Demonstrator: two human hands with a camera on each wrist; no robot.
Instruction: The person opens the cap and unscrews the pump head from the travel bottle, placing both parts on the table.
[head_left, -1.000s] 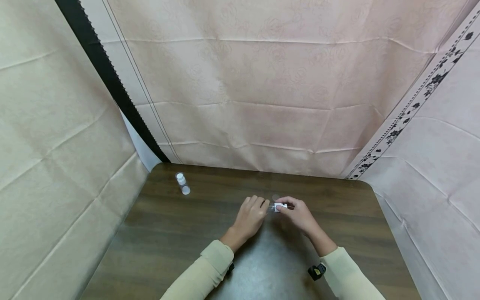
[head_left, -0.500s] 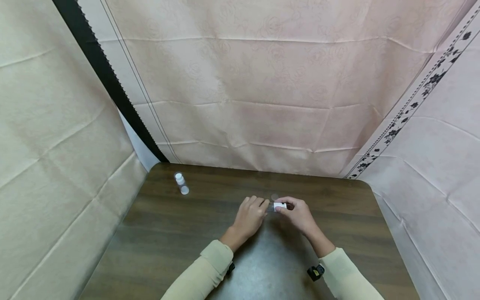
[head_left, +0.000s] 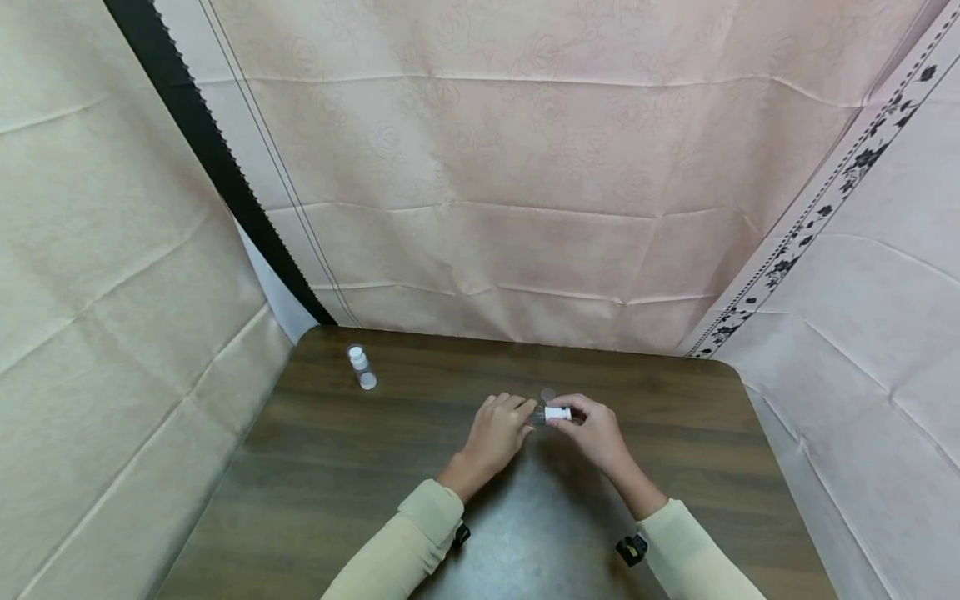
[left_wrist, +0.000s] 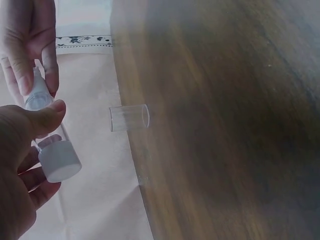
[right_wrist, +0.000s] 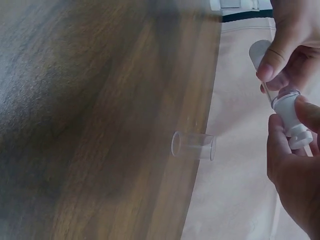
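Note:
A small pump bottle lies sideways between both hands, with a clear body (left_wrist: 53,131), a white base (left_wrist: 60,161) and a white pump top (right_wrist: 290,117). My left hand (head_left: 498,429) grips the clear body, thumb across it, and the base sticks out past the fingers. From the other end, my right hand (head_left: 597,432) pinches the white pump top between thumb and fingers. The two hands nearly meet at the joint between body and top. Just beyond them stands a clear, hollow cap (left_wrist: 129,118) on the table, faint in the head view.
A second bottle (head_left: 362,367) with white ends stands near the back left corner of the brown wooden table (head_left: 315,467). Pale cloth (head_left: 487,208) hangs behind the table's far edge and on both sides. Each wrist carries a small black camera (head_left: 632,549).
Both hands stay almost in place on the bottle, with only small finger shifts. The head view has drifted slightly, so everything sits a little further left in it.

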